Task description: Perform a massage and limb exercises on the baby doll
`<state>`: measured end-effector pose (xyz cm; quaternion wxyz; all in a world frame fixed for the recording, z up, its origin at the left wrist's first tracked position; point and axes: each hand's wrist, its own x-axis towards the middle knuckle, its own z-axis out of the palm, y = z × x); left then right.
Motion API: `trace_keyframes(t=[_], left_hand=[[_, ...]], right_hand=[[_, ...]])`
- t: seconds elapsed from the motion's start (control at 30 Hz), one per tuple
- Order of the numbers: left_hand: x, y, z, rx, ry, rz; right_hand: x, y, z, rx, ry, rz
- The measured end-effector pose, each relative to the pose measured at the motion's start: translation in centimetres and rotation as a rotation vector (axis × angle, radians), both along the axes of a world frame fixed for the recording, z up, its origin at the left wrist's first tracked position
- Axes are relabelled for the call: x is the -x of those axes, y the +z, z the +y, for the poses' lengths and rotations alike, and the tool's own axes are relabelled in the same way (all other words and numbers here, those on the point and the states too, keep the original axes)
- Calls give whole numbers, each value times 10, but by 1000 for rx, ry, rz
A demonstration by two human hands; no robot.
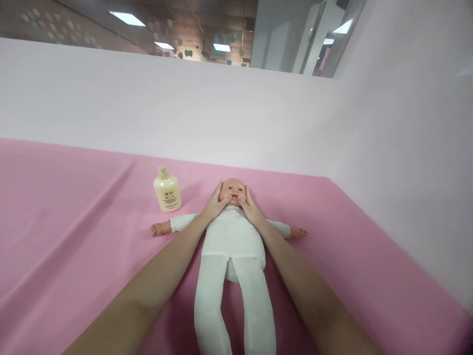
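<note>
A baby doll (232, 236) in a white cloth suit lies on its back, arms spread and face up. My left hand (216, 202) cups one side of its head, fingers along the cheek and thumb by the mouth. On the other side my right hand (251, 204) is placed the same way, its thumb at the opposite corner of the mouth. Both hands are closed around the head between them; the undersides of the fingers are hidden. A cream-yellow pump bottle (168, 192) stands upright beyond the doll's arm, left of my left hand.
A pink cloth (92, 222) with a long crease covers the surface under the doll. White walls (185, 108) rise behind it and at the right. Above the back wall is a window (207, 29) showing ceiling lights and coloured heart shapes.
</note>
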<state>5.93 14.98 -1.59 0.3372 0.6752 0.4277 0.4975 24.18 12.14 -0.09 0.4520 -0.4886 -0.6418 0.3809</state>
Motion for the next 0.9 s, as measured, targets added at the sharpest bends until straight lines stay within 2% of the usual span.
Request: trace_keyframes(t=[0.13, 0.2, 0.27, 0.33, 0.37, 0.43, 0.5, 0.53, 0.63, 0.7, 0.8, 0.83, 0.9], left_hand=[[-2, 6, -6, -43, -31, 59], [-1, 17, -10, -91, -44, 134], [7, 37, -13, -135, -75, 268], [24, 68, -16, -194, -133, 447], [36, 85, -18, -257, -109, 504], [67, 118, -24, -376, 129, 529], [100, 140, -31, -347, 428, 571], [116, 146, -34, -306, 502, 566], [149, 147, -42, -142, 596, 560], [151, 142, -47, -73, 618, 565], [117, 134, -59, -139, 654, 608], [97, 131, -66, -195, 629, 641], [51, 120, -83, -253, 473, 700]], right_hand=[[0, 2, 0, -201, 47, -101], [0, 5, -2, -266, 51, -191], [-2, 9, -9, -291, 52, -264], [-5, 11, -20, -291, 57, -302], [-7, 12, -28, -281, 56, -318], [-10, 15, -48, -242, 39, -358], [-11, 20, -73, -206, 7, -411], [-11, 23, -86, -202, 2, -441], [-1, 37, -128, -203, 86, -549], [10, 48, -152, -158, 201, -649], [30, 58, -178, -103, 260, -775], [36, 60, -185, -94, 251, -808], [46, 59, -195, -98, 216, -866]])
